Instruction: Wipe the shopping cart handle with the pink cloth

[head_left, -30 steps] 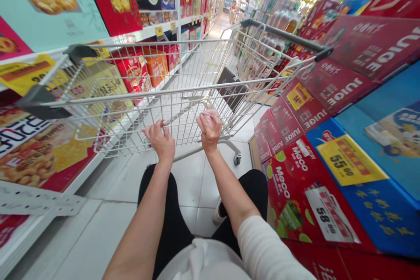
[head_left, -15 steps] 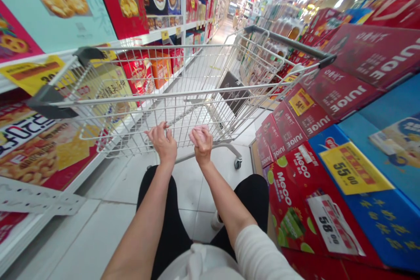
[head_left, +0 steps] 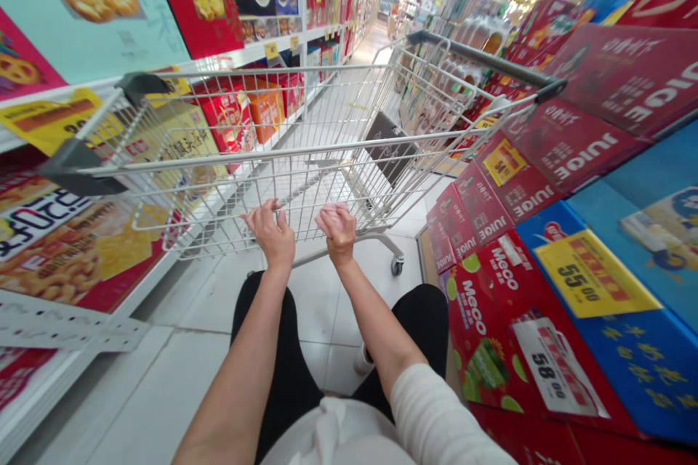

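A wire shopping cart [head_left: 256,157] stands crosswise in front of me, its inside bare. My left hand [head_left: 273,238] is at the lower part of its near side, fingers loosely bent and apart, with nothing visible in them. Whether the fingertips touch the wires I cannot tell. Beside it, to the right, my right hand [head_left: 342,238] is closed around a crumpled pink cloth [head_left: 329,218], held close to the same wire side.
Shelves with boxed snacks [head_left: 218,109] run along the left. On the right rise stacked red drink cartons [head_left: 491,305] with price tags. A cart wheel [head_left: 398,264] rests on the tiled floor [head_left: 179,378]. The aisle stretches away beyond the cart.
The view has shifted slightly. My right hand is a little further right with the cloth still in it; the left hand keeps nearly the same pose.
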`<control>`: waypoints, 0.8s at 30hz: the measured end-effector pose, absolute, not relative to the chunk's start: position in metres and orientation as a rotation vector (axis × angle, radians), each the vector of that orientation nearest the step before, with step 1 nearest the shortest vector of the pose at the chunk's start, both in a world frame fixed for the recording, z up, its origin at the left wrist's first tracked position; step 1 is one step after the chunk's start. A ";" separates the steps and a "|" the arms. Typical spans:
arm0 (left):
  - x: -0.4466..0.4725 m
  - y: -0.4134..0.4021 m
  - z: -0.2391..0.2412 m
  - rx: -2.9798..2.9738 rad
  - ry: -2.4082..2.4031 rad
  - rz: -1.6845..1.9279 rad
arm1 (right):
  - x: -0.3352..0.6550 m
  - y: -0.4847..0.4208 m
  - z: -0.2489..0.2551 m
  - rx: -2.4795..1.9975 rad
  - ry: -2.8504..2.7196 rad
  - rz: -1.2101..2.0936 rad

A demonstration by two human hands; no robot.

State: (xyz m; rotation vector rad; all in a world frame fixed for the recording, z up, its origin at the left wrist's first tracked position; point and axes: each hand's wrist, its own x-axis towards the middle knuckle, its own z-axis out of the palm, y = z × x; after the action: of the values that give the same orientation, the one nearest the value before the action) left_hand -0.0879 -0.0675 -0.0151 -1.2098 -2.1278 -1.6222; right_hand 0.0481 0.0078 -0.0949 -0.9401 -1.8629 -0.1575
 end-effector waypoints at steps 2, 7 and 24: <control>-0.088 -0.068 -0.015 -1.216 -2.124 -1.628 | 0.050 0.012 -0.094 -0.946 -1.856 -0.171; -0.089 -0.069 -0.015 -1.232 -2.131 -1.649 | 0.059 -0.006 -0.104 -0.876 -1.964 -0.154; -0.067 -0.084 0.017 -1.142 -2.146 -1.648 | 0.060 0.001 0.046 -0.706 -1.796 -0.198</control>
State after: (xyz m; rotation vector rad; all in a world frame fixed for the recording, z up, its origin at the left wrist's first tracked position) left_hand -0.0666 -0.0837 0.0169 -1.1424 -2.1464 -1.6476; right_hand 0.0599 0.0013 0.0462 -0.7056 -1.7963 -0.1976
